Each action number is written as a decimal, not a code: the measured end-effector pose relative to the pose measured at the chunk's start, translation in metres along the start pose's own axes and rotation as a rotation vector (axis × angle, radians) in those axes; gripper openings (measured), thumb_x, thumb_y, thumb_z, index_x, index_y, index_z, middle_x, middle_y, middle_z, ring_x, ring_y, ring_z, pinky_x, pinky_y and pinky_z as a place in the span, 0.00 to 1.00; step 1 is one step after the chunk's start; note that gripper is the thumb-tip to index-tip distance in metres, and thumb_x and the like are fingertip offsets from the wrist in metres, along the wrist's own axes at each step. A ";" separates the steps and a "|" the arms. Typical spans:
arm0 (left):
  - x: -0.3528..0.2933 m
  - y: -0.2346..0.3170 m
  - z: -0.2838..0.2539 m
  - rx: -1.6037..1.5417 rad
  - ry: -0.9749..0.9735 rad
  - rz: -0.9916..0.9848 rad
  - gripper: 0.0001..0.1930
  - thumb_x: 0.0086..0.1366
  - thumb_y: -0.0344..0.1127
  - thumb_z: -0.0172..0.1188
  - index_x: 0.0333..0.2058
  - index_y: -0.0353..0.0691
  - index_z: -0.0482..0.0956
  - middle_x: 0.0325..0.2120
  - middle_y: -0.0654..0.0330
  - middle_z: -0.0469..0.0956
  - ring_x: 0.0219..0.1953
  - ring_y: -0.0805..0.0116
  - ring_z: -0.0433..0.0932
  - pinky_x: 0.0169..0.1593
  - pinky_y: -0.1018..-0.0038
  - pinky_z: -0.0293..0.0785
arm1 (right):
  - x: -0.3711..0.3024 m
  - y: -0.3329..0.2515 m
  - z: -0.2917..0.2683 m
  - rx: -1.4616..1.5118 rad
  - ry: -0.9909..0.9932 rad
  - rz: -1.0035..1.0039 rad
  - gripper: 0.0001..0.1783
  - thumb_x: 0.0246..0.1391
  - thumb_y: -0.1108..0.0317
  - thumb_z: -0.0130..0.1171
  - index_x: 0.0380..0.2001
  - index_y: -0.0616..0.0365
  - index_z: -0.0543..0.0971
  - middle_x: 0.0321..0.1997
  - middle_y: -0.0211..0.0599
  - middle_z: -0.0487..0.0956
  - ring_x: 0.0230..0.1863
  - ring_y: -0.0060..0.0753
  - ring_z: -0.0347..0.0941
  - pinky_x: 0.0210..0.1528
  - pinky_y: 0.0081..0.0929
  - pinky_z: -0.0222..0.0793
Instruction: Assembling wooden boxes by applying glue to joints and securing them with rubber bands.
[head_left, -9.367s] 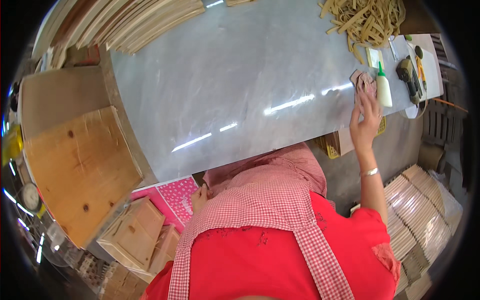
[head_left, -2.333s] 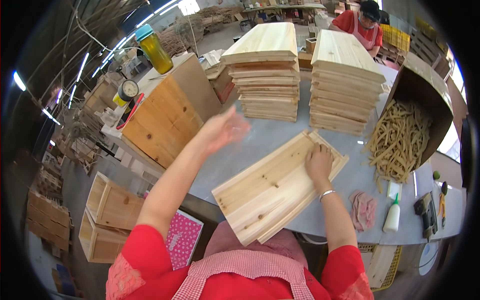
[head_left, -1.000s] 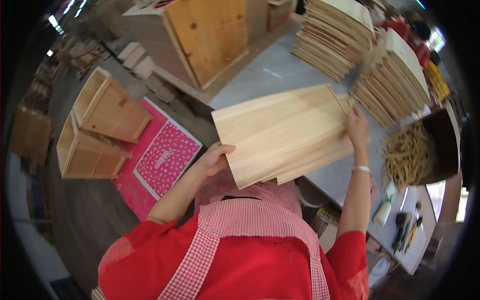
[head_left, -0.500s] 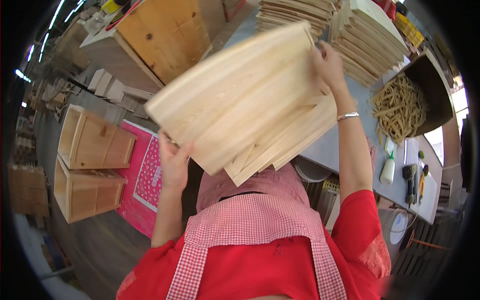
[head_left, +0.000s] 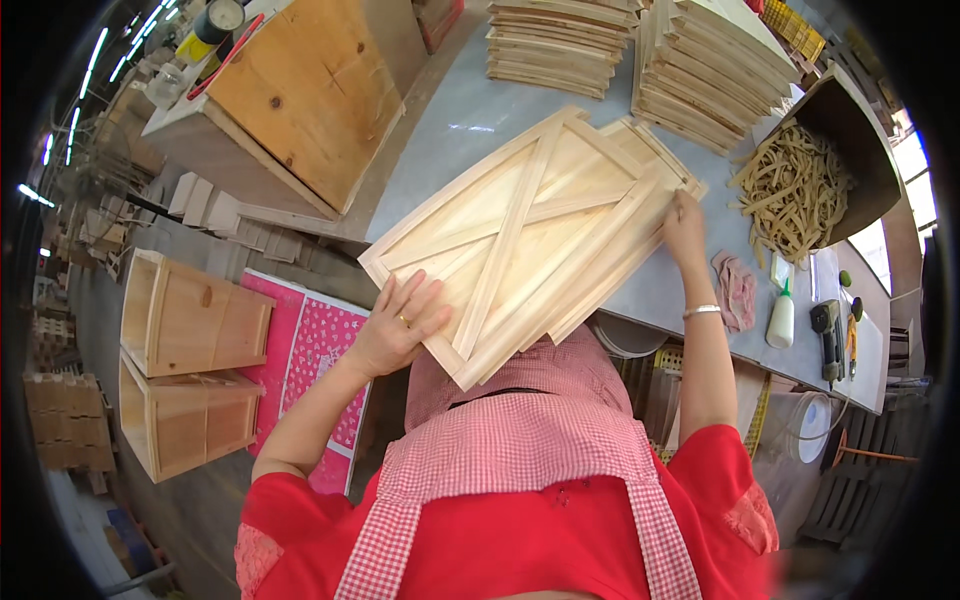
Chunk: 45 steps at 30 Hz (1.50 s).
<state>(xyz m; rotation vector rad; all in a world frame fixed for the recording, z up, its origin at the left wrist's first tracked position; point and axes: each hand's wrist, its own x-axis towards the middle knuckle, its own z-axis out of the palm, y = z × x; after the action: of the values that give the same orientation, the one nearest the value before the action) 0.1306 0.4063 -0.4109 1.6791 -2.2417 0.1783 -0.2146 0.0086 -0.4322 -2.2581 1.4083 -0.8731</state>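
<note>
Indoors, panels point(head_left: 518, 222) overhang a grey tabletop point(head_left: 425, 170), strip lights point(head_left: 96, 50) beyond.

The worktop point(head_left: 425, 165) bears panel stacks point(head_left: 558, 52) toward its far edge; along its near edge lie braced panels point(head_left: 520, 225) (overhanging it), a pink cloth point(head_left: 736, 290) and white bottle point(head_left: 781, 322).

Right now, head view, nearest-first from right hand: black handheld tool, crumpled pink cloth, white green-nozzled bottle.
1. Crumpled pink cloth, right of the right hand
2. White green-nozzled bottle, right of the cloth
3. Black handheld tool, right of the bottle
</note>
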 end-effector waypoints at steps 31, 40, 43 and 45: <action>0.042 0.011 0.044 -2.101 0.536 -1.202 0.34 0.69 0.41 0.64 0.68 0.35 0.62 0.63 0.49 0.71 0.65 0.53 0.71 0.68 0.56 0.70 | 0.001 -0.015 -0.008 -0.022 0.353 -0.179 0.19 0.59 0.69 0.50 0.49 0.70 0.78 0.55 0.61 0.79 0.55 0.64 0.74 0.59 0.50 0.69; 0.040 0.052 0.033 -1.640 0.750 -1.325 0.35 0.70 0.32 0.63 0.70 0.35 0.55 0.63 0.51 0.70 0.62 0.55 0.72 0.65 0.56 0.72 | 0.056 -0.095 0.024 -0.194 -0.126 -0.016 0.16 0.56 0.64 0.56 0.42 0.64 0.79 0.44 0.55 0.83 0.51 0.55 0.77 0.54 0.49 0.72; 0.022 0.065 0.023 -1.654 0.722 -1.372 0.36 0.70 0.30 0.63 0.70 0.35 0.55 0.63 0.50 0.69 0.62 0.54 0.72 0.64 0.54 0.73 | 0.046 -0.127 0.034 -0.205 -0.006 -0.192 0.21 0.58 0.60 0.58 0.50 0.61 0.79 0.46 0.55 0.82 0.50 0.57 0.77 0.56 0.50 0.70; 0.003 0.065 0.014 -1.646 0.703 -1.468 0.34 0.69 0.28 0.62 0.70 0.37 0.57 0.63 0.49 0.70 0.63 0.52 0.72 0.63 0.52 0.74 | 0.037 -0.136 0.038 -0.100 0.010 -0.248 0.24 0.58 0.57 0.59 0.53 0.61 0.78 0.49 0.54 0.81 0.51 0.57 0.77 0.57 0.50 0.68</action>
<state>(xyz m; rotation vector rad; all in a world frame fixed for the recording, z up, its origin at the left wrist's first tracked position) 0.0656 0.4187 -0.4162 1.2625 0.0704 -0.9340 -0.0848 0.0352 -0.3712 -2.5470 1.2182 -0.9072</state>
